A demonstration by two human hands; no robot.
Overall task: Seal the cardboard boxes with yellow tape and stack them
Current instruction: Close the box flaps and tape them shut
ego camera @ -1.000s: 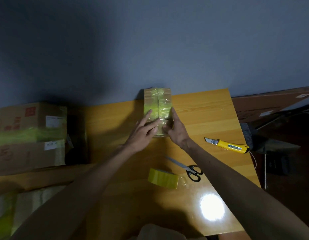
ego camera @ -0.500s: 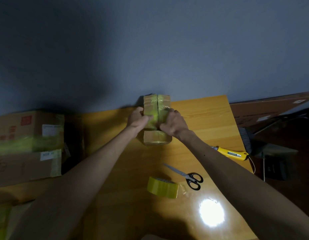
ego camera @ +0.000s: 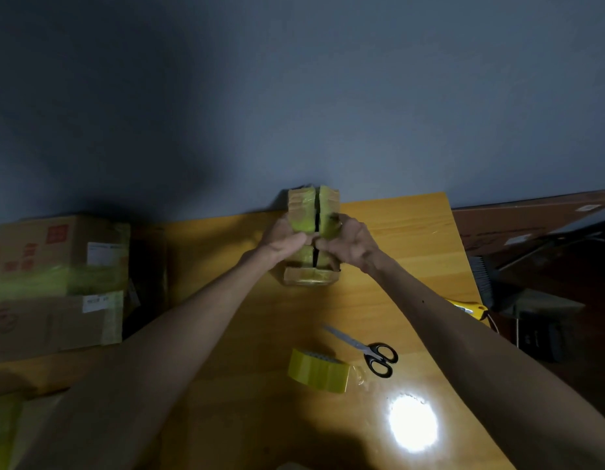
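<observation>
Atop small box (ego camera: 309, 279) | left hand (ego camera: 283, 240) gripping | right hand (ego camera: 351, 245) gripping

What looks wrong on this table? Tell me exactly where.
The small cardboard box at the far edge of the table: a dark gap runs down its top between two flaps covered in yellow tape, so the seam is open. The left hand and right hand grip the flaps beside it.

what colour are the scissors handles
Black handles on the scissors, clearest in the head view.
</observation>
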